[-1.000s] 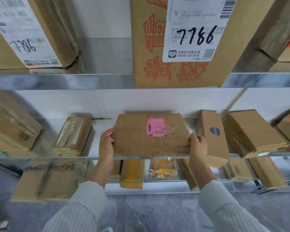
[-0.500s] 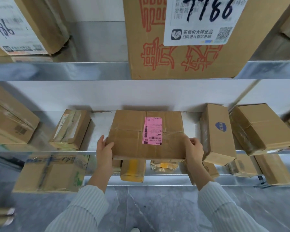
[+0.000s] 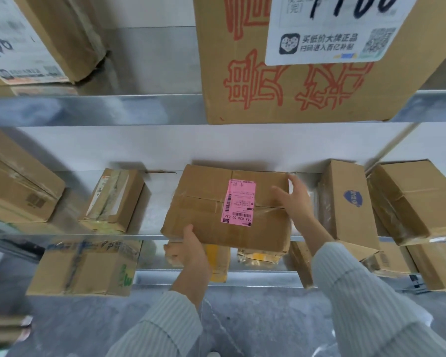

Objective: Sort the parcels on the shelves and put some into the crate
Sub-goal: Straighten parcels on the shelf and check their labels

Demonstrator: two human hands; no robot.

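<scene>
Now our left hand grips the near left corner of the pink-labelled parcel, thumb on top, fingers curled beneath, while our right hand lies with straight, spread fingers on its right edge. The parcel sits on the middle shelf, front overhanging the lip. An upright blue-logo box crowds just beside our right hand; a small taped box stands apart on the left.

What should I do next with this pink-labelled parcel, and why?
Probably wrap your right hand around the right edge of the pink-labelled parcel. That hand only lies flat on top, your left hand alone grips the front corner, and the parcel overhangs the shelf edge.
</scene>
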